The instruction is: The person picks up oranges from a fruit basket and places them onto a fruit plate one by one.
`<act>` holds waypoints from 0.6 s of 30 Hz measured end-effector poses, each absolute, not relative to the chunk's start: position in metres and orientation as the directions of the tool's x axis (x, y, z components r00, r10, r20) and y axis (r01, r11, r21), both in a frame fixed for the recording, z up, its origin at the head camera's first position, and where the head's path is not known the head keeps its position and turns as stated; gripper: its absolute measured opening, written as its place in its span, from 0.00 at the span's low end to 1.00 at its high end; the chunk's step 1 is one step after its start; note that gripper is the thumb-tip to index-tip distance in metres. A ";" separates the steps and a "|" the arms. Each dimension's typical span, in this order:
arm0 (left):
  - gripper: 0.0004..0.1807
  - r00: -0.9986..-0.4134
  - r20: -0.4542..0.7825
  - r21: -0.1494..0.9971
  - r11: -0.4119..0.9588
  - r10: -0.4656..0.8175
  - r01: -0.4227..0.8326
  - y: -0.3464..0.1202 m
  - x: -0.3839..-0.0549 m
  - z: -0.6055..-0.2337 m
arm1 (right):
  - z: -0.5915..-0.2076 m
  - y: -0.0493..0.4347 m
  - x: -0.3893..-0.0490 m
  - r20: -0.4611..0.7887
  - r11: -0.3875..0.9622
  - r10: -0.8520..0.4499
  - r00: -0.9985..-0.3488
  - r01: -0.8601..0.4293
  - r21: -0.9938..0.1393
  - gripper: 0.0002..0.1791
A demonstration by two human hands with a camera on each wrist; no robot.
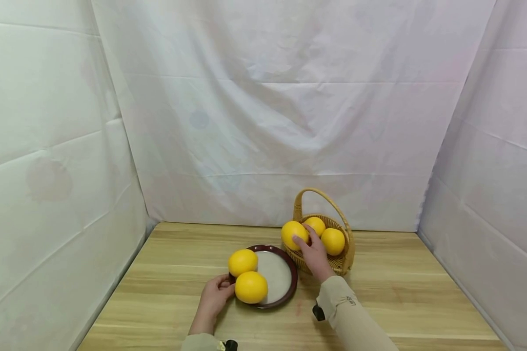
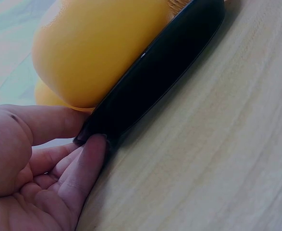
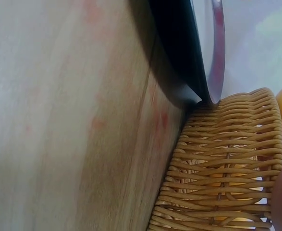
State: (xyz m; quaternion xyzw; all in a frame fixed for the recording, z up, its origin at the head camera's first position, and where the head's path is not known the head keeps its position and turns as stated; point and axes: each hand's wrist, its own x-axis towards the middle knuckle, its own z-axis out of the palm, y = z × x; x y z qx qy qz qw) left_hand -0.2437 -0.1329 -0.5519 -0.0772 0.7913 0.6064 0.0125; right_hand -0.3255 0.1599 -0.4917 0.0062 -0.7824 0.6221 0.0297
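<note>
My left hand (image 1: 214, 295) pinches the left edge of a round plate (image 1: 293, 280) with a dark red rim and pale middle. On the plate's left side sit two yellow-orange oranges, the far orange (image 1: 242, 262) and the near orange (image 1: 251, 287). My right hand (image 1: 314, 254) grips another orange (image 1: 293, 234) at the left rim of a wicker basket (image 1: 349, 251). Inside the basket lie two more, a back orange (image 1: 314, 225) and a right orange (image 1: 333, 242). In the right wrist view the right hand is mostly out of frame.
The basket's tall arched handle (image 1: 329, 199) rises above the fruit. Plate and basket stand close together on a wooden table (image 1: 180, 243). White cloth (image 1: 263, 122) hangs behind the table and along both sides.
</note>
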 end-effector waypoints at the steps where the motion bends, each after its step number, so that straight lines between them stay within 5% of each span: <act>1: 0.28 -0.988 -0.114 0.958 0.252 -0.108 -0.138 -0.133 -0.244 -0.552 | -0.492 0.160 -0.325 0.055 0.223 0.021 -0.998 -0.049 -0.973 0.40; 18: 0.29 -0.985 -0.119 0.957 0.251 -0.127 -0.148 -0.136 -0.244 -0.553 | -0.493 0.159 -0.323 0.072 0.225 -0.090 -0.993 -0.090 -0.970 0.41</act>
